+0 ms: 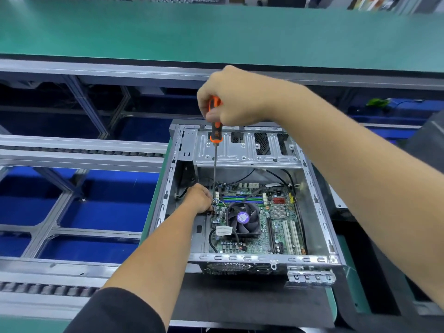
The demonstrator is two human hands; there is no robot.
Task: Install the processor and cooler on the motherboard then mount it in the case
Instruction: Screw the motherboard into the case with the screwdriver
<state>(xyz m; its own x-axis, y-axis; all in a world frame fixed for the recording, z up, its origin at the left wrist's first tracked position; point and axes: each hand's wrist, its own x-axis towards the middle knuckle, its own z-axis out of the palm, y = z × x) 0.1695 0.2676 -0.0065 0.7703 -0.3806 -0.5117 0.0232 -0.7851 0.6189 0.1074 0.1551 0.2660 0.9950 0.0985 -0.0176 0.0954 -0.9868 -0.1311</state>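
An open metal case (319, 212) lies on a dark mat, with the green motherboard (276, 227) inside it. A black cooler fan (243, 218) with a purple hub sticks up from the board. My right hand (230, 97) grips the orange-and-black handle of a screwdriver (215, 138) above the case; its long shaft runs straight down to the board's left edge. My left hand (198, 198) is inside the case at that edge, fingers curled by the shaft tip and some thin wires; what it holds is hidden.
A drive bay bracket (247, 147) spans the far end of the case. A black mat (252, 301) lies under the case's near end. Grey conveyor rails (79, 150) and blue bins (101, 207) sit to the left. A green shelf (168, 32) runs across the back.
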